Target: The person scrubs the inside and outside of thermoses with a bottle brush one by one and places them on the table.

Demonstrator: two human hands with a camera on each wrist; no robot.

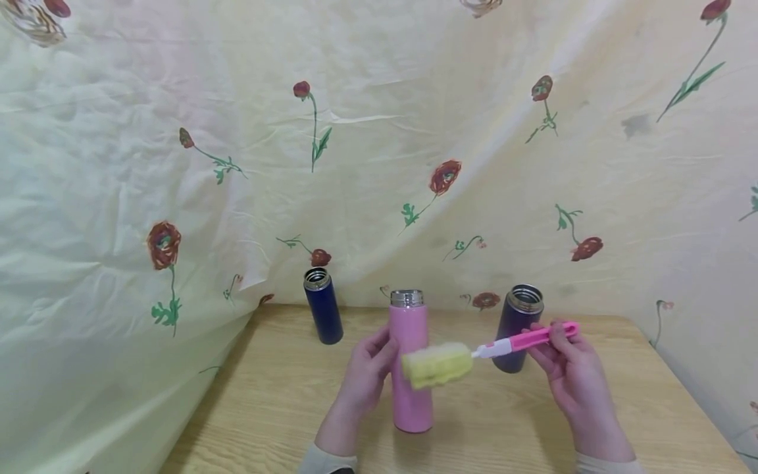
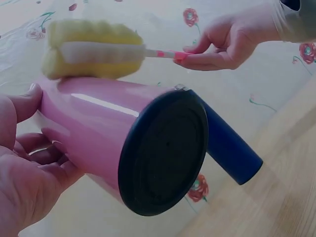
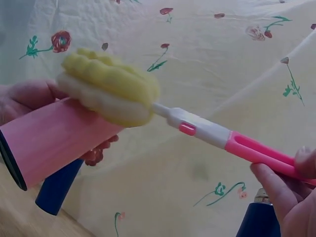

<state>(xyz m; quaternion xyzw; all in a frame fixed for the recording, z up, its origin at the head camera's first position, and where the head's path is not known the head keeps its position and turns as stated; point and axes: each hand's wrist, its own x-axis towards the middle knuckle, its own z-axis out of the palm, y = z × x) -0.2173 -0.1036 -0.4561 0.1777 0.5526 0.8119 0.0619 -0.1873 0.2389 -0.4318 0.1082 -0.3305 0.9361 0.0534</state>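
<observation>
On the wooden table (image 1: 249, 421) the left hand (image 1: 364, 375) grips the upright pink flask (image 1: 410, 368); the right hand (image 1: 568, 372) pinches the sponge brush (image 1: 438, 364) against its side. Behind stand 2 dark flasks: blue (image 1: 322, 315) and purple (image 1: 516, 326), part-hidden by the brush handle.

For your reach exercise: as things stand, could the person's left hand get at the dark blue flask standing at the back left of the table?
Probably yes, once freed: the left hand grips the pink flask, but nothing stands between it and the dark blue flask.
</observation>
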